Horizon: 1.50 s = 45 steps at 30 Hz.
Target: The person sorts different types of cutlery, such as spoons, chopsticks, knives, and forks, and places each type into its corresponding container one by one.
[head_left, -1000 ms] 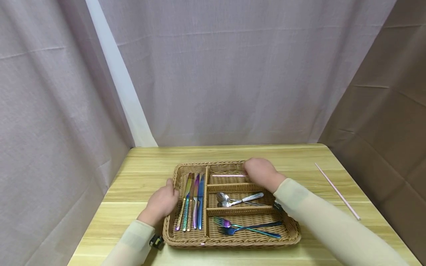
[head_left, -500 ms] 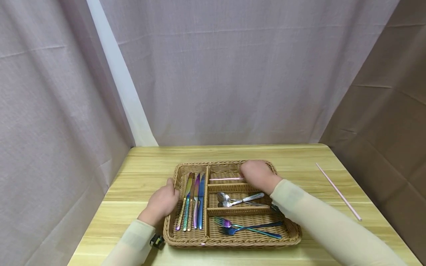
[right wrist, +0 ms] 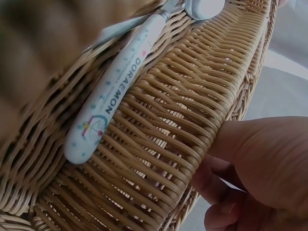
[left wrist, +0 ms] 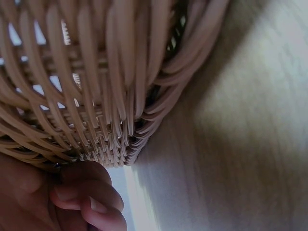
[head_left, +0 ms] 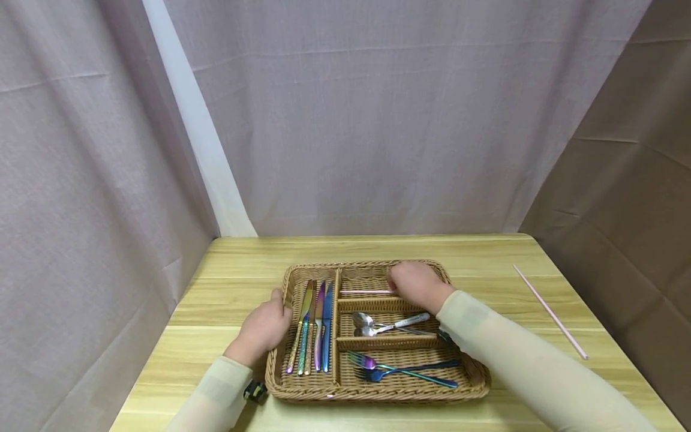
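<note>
A divided wicker cutlery tray (head_left: 415, 395) lies on the wooden table. My left hand (head_left: 266, 329) holds its left rim; in the left wrist view the curled fingers (left wrist: 98, 192) sit against the woven wall. My right hand (head_left: 418, 283) is down in the back compartment, its fingertips hidden, at the right end of a pink chopstick (head_left: 367, 292) that lies along the divider. The right wrist view shows that thumb and curled fingers (right wrist: 221, 216) behind the divider (right wrist: 159, 139), with the chopstick out of sight. Another pink chopstick (head_left: 550, 312) lies on the table at right.
Several table knives (head_left: 326, 336) stand side by side in the left compartment. Spoons, one with a white printed handle (right wrist: 113, 91), lie crossed in the middle one. Two forks (head_left: 399, 369) cross in the front one. Grey curtains (head_left: 378, 150) hang behind the table (head_left: 237, 264).
My right hand has shifted slightly left and toward the front, and the pink chopstick in the tray has come closer to the divider. My left hand has kept its hold.
</note>
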### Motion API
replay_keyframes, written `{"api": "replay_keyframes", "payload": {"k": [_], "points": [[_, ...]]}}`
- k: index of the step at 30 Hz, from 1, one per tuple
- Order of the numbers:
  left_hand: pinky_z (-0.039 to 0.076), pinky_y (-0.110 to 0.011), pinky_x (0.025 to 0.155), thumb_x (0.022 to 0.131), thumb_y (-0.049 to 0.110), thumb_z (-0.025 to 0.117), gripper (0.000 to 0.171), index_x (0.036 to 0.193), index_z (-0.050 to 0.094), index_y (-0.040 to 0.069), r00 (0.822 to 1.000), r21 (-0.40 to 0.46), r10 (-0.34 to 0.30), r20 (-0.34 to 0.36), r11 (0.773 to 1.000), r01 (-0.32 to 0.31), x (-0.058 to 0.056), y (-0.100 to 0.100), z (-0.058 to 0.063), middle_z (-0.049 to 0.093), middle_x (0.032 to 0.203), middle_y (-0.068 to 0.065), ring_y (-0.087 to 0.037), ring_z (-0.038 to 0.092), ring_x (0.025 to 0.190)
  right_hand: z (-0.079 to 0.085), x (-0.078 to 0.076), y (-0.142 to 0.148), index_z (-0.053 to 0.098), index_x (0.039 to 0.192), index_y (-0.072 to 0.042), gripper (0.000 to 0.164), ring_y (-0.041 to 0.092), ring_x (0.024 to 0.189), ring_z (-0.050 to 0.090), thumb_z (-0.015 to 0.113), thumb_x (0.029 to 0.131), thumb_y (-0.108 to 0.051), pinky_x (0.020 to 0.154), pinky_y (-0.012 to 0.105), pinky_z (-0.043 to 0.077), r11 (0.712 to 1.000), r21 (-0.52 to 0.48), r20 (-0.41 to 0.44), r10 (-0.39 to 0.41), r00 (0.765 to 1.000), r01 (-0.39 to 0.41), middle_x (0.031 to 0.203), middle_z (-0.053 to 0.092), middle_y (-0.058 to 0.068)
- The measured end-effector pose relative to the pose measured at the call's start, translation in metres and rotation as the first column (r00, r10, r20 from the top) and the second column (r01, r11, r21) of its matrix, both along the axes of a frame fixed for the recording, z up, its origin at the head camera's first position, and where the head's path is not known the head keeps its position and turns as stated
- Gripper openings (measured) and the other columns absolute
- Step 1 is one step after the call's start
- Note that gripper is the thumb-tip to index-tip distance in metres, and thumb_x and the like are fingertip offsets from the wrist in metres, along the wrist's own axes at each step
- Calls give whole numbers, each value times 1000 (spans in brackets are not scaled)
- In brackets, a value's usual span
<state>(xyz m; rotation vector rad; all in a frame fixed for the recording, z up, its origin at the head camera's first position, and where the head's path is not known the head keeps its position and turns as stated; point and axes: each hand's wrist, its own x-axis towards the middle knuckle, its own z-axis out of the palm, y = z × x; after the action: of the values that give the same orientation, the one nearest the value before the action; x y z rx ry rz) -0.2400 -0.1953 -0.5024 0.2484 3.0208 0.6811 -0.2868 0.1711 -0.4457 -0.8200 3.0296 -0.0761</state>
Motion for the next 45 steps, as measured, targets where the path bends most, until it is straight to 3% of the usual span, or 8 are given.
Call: {"api": "replay_keyframes", "payload": {"k": [10,17,25,31,34,41,45], "points": [[60,-62,91,114,29,40,67,163,30,-15,1000,-2,3,1,1000,-3,0,1,1,72,122,-36,-50,74,104,1,-2,2,60,72,-19,35,12,64,47,70,96,4,56,31,44,1000,8,40,-7,999,7,70,57,-6],[60,-62,91,114,30,40,65,161,32,-14,1000,3,3,-8,1000,-3,-1,0,-1,72,119,-35,-50,74,103,0,-3,3,63,74,-20,32,12,66,51,69,90,7,57,32,47,1000,10,14,-1,1000,1,73,59,-8],[60,-62,90,113,30,41,66,161,32,-14,1000,9,2,5,1000,-2,0,1,0,72,121,-35,-49,75,103,6,1,7,64,73,-17,29,12,62,51,76,93,0,53,32,46,1000,-30,-2,-9,1000,9,70,58,-7],[60,-62,92,113,29,41,65,161,32,-15,1000,10,3,1,1000,-3,-1,0,0,72,122,-35,-50,74,105,15,0,22,60,72,-18,29,15,61,48,72,92,1,52,34,42,998,-53,-41,-37,998,35,69,55,-4],[60,-62,90,114,29,41,65,161,32,-14,1000,11,4,0,1000,-4,-1,0,0,72,120,-35,-49,74,103,19,-1,33,63,74,-16,27,17,64,50,71,94,-1,55,35,43,997,-59,-47,-59,997,57,71,57,-3],[60,-61,90,114,31,41,65,160,32,-14,1000,7,0,8,1000,0,0,0,-2,72,119,-34,-48,74,101,25,3,65,82,95,-11,9,20,80,71,75,97,-6,70,47,62,990,-102,-58,-99,993,93,92,77,1],[60,-61,92,114,31,40,66,161,31,-14,1000,5,0,7,1000,0,-1,0,-2,72,120,-34,-49,74,103,27,6,82,82,99,-8,6,24,83,74,77,98,-11,73,51,63,985,-121,-44,-133,990,127,94,78,3]]}}
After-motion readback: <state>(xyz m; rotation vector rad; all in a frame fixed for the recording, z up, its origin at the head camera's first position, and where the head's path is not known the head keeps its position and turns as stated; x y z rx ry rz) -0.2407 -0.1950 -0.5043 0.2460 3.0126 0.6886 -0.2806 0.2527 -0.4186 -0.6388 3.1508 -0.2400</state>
